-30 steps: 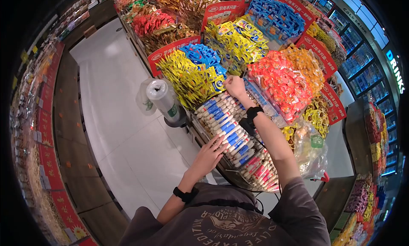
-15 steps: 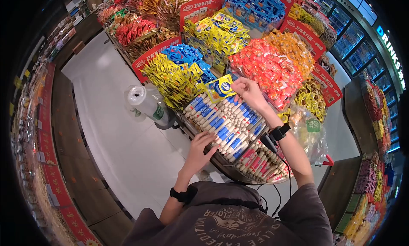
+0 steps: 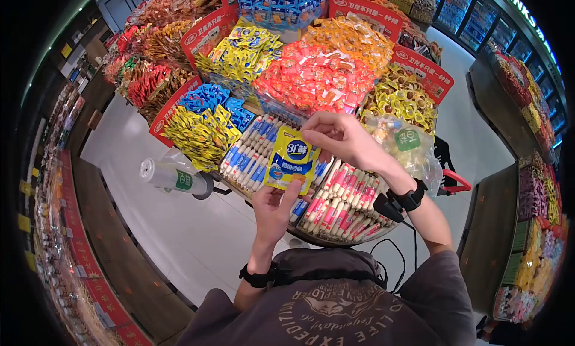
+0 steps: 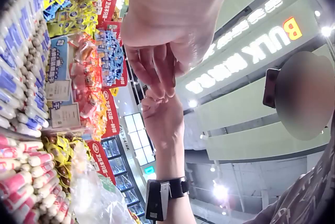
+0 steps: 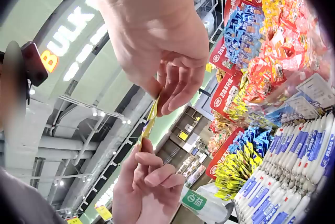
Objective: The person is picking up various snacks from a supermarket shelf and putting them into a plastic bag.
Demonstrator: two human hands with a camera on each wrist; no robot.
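Inspection looks to be the step in hand: the yellow snack packet (image 3: 291, 161) is held up flat above the counter (image 3: 335, 241), near the middle of the head view, over the rows of sausage sticks (image 3: 344, 205). The right hand (image 3: 335, 137) pinches its top edge at about 1 o'clock, and the left hand (image 3: 272, 211) pinches its bottom edge at 6 o'clock, so both hands hold the packet between them. The next move probably calls for a firm one-handed grip, since the glossy film looks slippery and thin; seen edge-on from the right wrist, the packet (image 5: 148, 123) is almost a line. It is a flat, rectangular pouch with blue print. A crinkled clear plastic bag (image 3: 407, 145) sits at 3 o'clock of it.
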